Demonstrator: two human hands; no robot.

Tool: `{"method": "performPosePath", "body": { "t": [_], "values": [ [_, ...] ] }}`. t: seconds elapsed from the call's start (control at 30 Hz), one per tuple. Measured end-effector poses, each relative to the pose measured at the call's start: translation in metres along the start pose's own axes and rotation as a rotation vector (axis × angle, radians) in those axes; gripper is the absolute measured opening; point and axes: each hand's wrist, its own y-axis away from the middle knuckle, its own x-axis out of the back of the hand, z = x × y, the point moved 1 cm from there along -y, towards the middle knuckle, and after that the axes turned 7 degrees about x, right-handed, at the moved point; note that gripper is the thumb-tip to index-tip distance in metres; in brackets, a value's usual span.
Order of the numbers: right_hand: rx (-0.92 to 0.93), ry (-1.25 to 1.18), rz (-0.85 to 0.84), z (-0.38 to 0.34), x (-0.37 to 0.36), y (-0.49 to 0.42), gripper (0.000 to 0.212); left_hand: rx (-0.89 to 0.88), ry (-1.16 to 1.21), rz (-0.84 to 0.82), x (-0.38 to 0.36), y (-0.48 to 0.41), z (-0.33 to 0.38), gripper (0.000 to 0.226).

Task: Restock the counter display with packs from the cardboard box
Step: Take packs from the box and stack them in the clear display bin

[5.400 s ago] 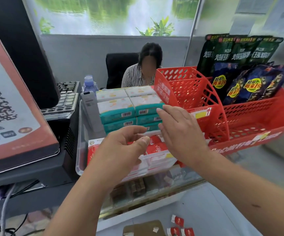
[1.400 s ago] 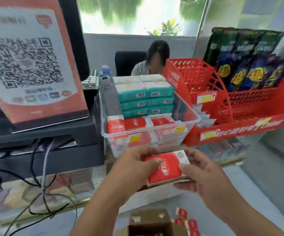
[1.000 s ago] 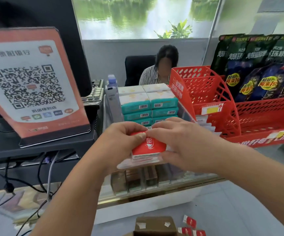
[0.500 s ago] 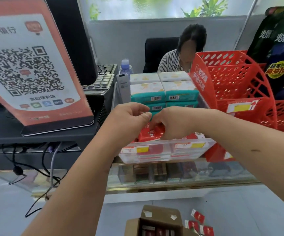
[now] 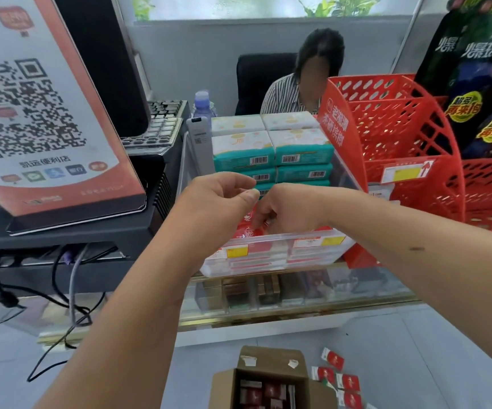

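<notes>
Over bin point(image 5: 306, 235): right hand point(image 5: 293, 211) fingers curled onto pack point(image 5: 246, 230); left hand point(image 5: 215, 202) curled alongside, hold unclear. Box point(image 5: 268, 376) below bin.

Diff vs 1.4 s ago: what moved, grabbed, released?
The red pack, held low in both hands, went up and forward into the front row of the clear bin. Right hand still pinches it; left hand is above, grip unclear. Teal packs, cardboard box unmoved.

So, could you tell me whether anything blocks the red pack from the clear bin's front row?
Nothing visible does: the red pack is already inside the clear bin's front rim, under the right hand.
</notes>
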Motion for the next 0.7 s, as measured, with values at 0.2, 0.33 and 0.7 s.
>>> {"method": "performPosePath", "body": {
  "t": [0.2,0.33,0.7],
  "values": [
    [-0.056,-0.226,0.351,-0.027,0.000,0.062,0.021,0.057,0.135,-0.166,-0.001,0.024,0.003,0.015],
    [-0.092,-0.299,0.526,-0.050,-0.025,0.114,0.025,0.058,0.078,-0.266,-0.006,0.037,-0.013,0.013],
    [-0.406,-0.505,0.410,-0.019,-0.220,0.144,0.026,0.218,-0.154,-0.370,-0.074,0.060,-0.160,0.012]
  ]
}}
